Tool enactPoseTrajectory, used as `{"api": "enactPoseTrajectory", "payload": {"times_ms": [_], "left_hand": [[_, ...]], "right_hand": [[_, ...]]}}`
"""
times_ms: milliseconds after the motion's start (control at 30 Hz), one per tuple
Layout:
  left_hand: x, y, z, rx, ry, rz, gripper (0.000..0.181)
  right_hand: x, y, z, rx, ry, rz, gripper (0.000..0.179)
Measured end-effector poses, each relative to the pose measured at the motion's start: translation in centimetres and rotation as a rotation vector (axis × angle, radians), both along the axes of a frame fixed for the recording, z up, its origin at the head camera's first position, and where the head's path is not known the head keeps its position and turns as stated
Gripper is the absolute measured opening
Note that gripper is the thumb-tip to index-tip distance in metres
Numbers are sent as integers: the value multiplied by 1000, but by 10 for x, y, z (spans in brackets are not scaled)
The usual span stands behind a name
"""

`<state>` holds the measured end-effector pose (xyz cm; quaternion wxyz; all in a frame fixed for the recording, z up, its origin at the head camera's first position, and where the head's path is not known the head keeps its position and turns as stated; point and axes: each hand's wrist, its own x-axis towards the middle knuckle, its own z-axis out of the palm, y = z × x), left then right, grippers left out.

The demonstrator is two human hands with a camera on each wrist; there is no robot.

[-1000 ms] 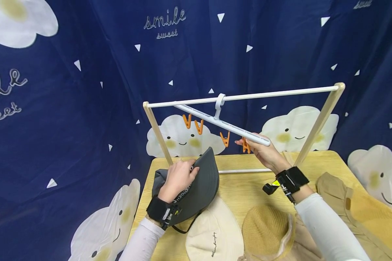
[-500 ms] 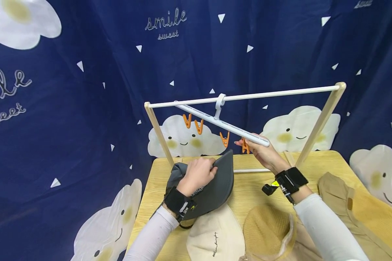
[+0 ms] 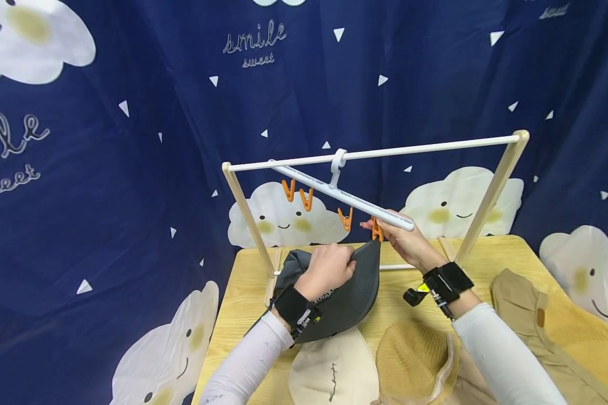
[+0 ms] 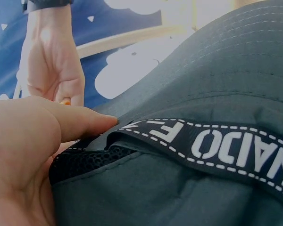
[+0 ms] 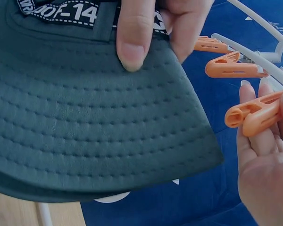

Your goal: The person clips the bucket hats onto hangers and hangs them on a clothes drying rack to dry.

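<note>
My left hand (image 3: 329,273) pinches a dark grey-green bucket hat (image 3: 360,289) near where crown and brim meet. In the left wrist view, the thumb lies by the hat's black band (image 4: 217,148) with white lettering. The stitched brim (image 5: 99,108) spreads wide in the right wrist view, its corner pointing toward the right hand. My right hand (image 3: 410,242) grips an orange clip (image 3: 378,229) at the near end of a white hanger (image 3: 354,201). Thumb and fingers are round that clip (image 5: 254,113). In the head view, the brim's upper corner is right below it.
The hanger hooks over the white bar (image 3: 425,148) of a wooden-legged rack. Several other orange clips (image 3: 306,199) hang along it. A cream hat (image 3: 329,365), a mustard knitted hat (image 3: 410,360) and a tan hat (image 3: 517,304) lie on the wooden table (image 3: 233,315) in front.
The left hand has carried the dark bucket hat rightward, bringing its brim up to the clip in the right hand. The right hand keeps its grip at the hanger's end.
</note>
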<state>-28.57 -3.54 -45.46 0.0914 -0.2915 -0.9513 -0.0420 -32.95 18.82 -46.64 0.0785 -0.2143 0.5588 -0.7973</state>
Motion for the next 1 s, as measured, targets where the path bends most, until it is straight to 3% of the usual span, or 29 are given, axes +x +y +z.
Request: {"api": "enactPoseTrajectory", "payload": {"times_ms": [267,467,1000], "left_hand": [[-1,9,5,-8,-33,7,26],[3,14,8,-3,-12,11,28],[0,26,14,8,-18,26,24]], "right_hand": [[-2,-2,-1,-2,-9,-11,19],[0,-4,-3,7,-5,-29,18],[-5,-4,-10,141,52,-222,20]]}}
